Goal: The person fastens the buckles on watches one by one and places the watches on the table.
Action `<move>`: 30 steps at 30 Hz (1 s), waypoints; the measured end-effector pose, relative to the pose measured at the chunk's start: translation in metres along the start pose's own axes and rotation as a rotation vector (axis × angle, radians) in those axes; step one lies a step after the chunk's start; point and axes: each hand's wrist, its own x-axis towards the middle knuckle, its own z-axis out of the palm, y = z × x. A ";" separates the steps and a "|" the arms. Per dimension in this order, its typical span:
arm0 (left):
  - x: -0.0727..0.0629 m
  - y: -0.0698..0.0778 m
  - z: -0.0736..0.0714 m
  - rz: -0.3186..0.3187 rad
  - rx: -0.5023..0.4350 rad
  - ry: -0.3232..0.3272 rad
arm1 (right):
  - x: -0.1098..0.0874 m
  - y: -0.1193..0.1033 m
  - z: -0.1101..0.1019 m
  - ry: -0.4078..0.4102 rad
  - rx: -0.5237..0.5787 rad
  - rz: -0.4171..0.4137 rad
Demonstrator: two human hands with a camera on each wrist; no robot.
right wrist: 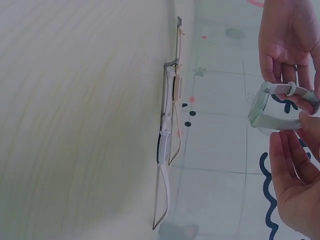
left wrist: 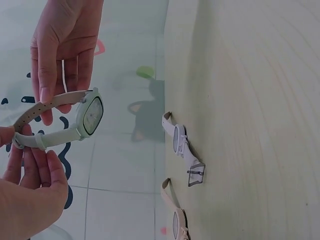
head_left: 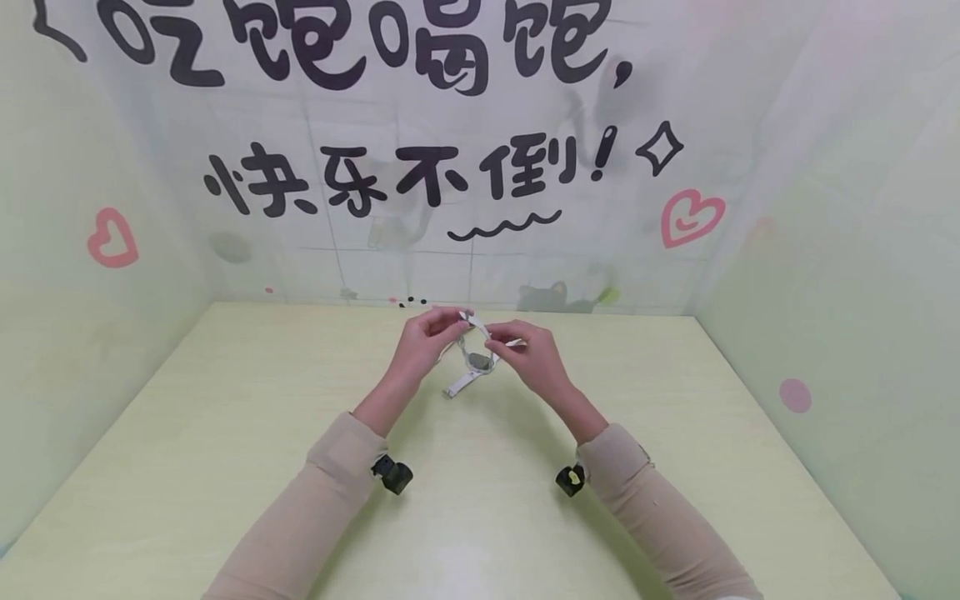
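A pale mint-white wristwatch is held up above the table, its strap bent into a loop and its dial hanging at the bottom. My left hand pinches the buckle end of the strap with thumb and fingers. On the other side, my right hand pinches the strap half with the holes. Both strap ends come together near the left fingertips; whether the buckle is fastened cannot be seen. Below the hands lies a lavender wristwatch, and alongside it on the table is a pinkish-beige wristwatch, cut off in the left wrist view.
The light wood-look table reaches back to a printed wall panel with large dark lettering. Side panels close in the left and right. Black wrist cameras sit at both sleeve cuffs.
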 end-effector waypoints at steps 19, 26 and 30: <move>0.001 0.000 0.005 0.032 0.015 0.036 | 0.006 -0.025 -0.006 0.059 -0.062 -0.099; 0.002 -0.002 0.007 0.033 0.017 0.042 | 0.009 -0.040 -0.008 0.062 -0.149 -0.177; 0.002 -0.003 0.009 0.045 0.026 0.052 | 0.011 -0.044 -0.009 0.052 -0.210 -0.181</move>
